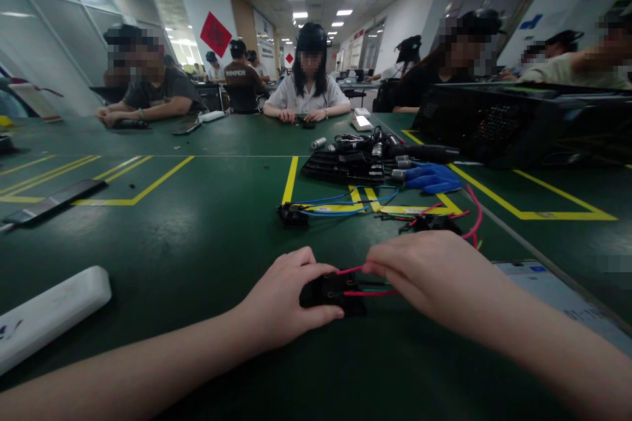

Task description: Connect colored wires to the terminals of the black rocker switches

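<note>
Mat [197, 243], L hand [284, 306] block [336, 294], R hand [424, 276] wire [348, 270] (red)

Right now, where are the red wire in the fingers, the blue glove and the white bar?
red wire [349, 270]: head view, its bare upper stretch.
blue glove [432, 177]: head view, its middle.
white bar [54, 309]: head view, its top face.

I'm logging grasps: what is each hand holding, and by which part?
The left hand grips the small black part by its left end; the right hand pinches its red wire near the part.
</note>
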A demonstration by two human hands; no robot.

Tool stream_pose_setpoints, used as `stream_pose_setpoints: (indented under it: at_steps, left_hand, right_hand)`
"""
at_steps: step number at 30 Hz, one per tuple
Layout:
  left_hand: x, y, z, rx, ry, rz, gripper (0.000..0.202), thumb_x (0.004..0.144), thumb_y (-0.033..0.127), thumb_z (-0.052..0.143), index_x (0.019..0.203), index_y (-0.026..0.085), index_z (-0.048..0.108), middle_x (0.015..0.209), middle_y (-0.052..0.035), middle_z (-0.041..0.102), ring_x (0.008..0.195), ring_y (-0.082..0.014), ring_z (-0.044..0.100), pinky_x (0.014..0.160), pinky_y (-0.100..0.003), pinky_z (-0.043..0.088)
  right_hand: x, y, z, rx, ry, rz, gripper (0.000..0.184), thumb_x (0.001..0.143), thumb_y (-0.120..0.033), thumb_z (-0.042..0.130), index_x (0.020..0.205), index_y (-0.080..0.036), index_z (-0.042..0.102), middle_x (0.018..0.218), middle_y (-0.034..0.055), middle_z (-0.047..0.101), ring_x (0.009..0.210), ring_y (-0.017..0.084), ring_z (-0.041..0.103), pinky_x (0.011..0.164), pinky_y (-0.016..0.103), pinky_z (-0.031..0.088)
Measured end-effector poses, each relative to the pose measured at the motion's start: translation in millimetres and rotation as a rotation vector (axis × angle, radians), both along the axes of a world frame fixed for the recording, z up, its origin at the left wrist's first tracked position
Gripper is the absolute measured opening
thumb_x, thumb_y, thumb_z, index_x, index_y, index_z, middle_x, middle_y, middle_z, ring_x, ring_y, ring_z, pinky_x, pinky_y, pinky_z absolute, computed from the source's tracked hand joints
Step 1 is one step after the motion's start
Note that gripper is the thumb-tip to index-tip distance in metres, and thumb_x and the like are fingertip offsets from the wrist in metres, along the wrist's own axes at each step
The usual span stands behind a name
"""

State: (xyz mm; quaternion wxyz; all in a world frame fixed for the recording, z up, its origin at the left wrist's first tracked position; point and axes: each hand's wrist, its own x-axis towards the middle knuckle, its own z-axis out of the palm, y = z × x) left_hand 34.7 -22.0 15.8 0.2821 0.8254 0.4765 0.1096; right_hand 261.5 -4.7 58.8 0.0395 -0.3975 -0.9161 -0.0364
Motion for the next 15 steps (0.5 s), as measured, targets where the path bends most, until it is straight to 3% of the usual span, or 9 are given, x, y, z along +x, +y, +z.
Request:
stream_pose_setpoints:
  at_steps: [2, 5, 11, 15]
  left_hand:
    - [0, 0, -0.2, 0.002, -0.001, -0.002, 0.043, 0.083, 0.043, 0.071, 0.122, 0.026, 0.065, 0.101, -0.0041, 0.057, 0.095, -0.0242, 0.057, 0.084, -0.039, 0.047]
    - [1, 0, 0.1, 0.001, 0.004, -0.009, 0.044, 0.083, 0.044, 0.071, 0.122, 0.027, 0.065, 0.102, -0.0043, 0.057, 0.095, -0.0246, 0.057, 0.085, -0.040, 0.047]
    - [1, -1, -1.2, -0.001, 0.006, -0.002, 0.045, 0.083, 0.041, 0.071, 0.124, 0.026, 0.064, 0.103, -0.0051, 0.057, 0.097, -0.0254, 0.056, 0.086, -0.041, 0.047]
    - [1, -1, -1.7, -0.007, 0.014, 0.003, 0.045, 0.083, 0.043, 0.070, 0.124, 0.027, 0.064, 0.105, -0.0049, 0.057, 0.098, -0.0255, 0.056, 0.086, -0.041, 0.047]
  right_hand:
    - [0, -4, 1.6, 0.101, -0.001, 0.065, 0.022, 0.090, -0.020, 0.056, 0.069, -0.022, 0.061, 0.064, -0.0003, 0.066, 0.053, 0.016, 0.059, 0.051, 0.029, 0.032]
    - [0, -6, 2.2, 0.109, -0.009, 0.069, 0.020, 0.089, -0.020, 0.058, 0.069, -0.022, 0.060, 0.063, -0.0009, 0.066, 0.052, 0.015, 0.059, 0.051, 0.029, 0.031]
    - [1, 4, -4.3, -0.125, -0.082, -0.083, 0.022, 0.092, -0.019, 0.053, 0.074, -0.022, 0.065, 0.073, 0.0026, 0.072, 0.066, 0.020, 0.067, 0.056, 0.030, 0.036]
    - [4, 8, -11.5, -0.248, -0.071, -0.093, 0.027, 0.094, -0.022, 0.050, 0.073, -0.023, 0.067, 0.072, 0.0006, 0.072, 0.066, 0.018, 0.066, 0.058, 0.029, 0.040]
